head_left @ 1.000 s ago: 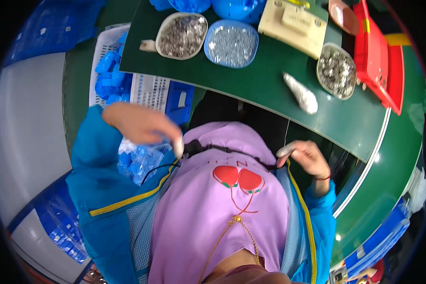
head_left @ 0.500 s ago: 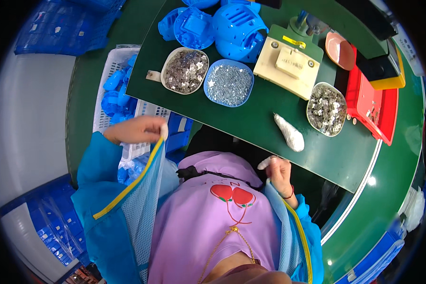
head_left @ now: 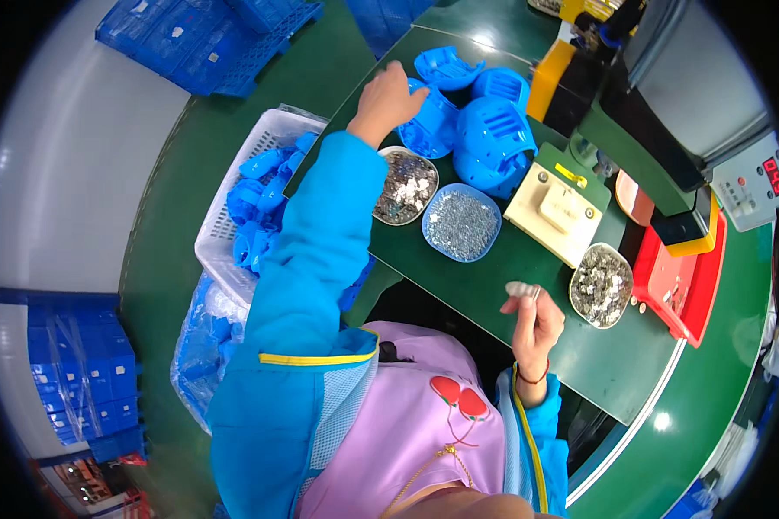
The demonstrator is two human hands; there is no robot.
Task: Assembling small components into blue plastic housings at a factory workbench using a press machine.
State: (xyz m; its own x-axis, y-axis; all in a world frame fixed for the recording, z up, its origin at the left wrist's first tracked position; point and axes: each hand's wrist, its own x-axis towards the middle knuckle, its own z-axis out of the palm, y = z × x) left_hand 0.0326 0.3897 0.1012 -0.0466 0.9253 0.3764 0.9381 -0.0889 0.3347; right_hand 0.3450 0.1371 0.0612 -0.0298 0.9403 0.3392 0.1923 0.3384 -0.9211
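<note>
Firstly, we list one open blue moulded-plastic shell (head_left: 434, 128), hollow and smooth, lying at upper centre on the green tabletop (head_left: 614, 368). Our left hand (head_left: 388, 102) is at its left edge; thumb and forefinger stand moderately apart with nothing seen between them, the other fingers are hidden, and whether the thumb touches the rim we cannot tell.

Handling, by our judgement: light, fairly stiff, somewhat slippery on its glossy faces, liable to crack only if flexed hard. Best hold: the near rim, thumb inside and fingers outside.

Item, just right of it: one domed blue plastic shell with slots (head_left: 492, 143), bulkier, better cupped in the whole hand.

Item, right of centre: our right hand (head_left: 537, 322), raised near the tabletop edge, fingers drawn together with something whitish at the tips; covering or held piece, we cannot tell.

Also entered: a pale bowl of small metal pieces (head_left: 405, 187) and a light-blue dish of tiny silvery parts (head_left: 461, 225), centre; a cream fixture plate (head_left: 552, 240), right of them; a red plastic bin (head_left: 697, 303), far right.
</note>
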